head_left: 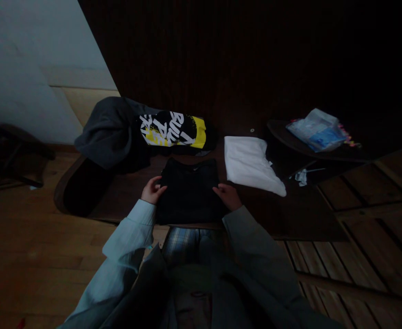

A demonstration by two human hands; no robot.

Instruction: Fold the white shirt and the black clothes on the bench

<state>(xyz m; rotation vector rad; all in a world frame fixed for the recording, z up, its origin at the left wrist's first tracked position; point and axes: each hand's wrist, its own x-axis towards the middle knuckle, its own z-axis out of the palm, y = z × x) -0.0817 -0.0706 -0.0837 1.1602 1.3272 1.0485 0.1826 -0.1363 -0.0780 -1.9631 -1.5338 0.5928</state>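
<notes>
A folded black shirt [190,194] lies flat on the dark wooden surface straight in front of me, its neckline at the far edge. My left hand [153,189] is closed at the shirt's left edge, thumb and fingers pinching the cloth. Across from it, my right hand [228,196] grips the right edge in the same way. To the right of the shirt rests a folded white garment [250,162], apart from both hands. Beyond the black shirt is a black cloth with yellow and white lettering [175,130].
A dark grey garment [106,132] is heaped at the surface's left end. On a raised shelf [278,130] at the right sits a clear-and-blue plastic packet [320,130]. A dark upright panel [201,55] stands behind. Wooden slats [338,265] are at the lower right.
</notes>
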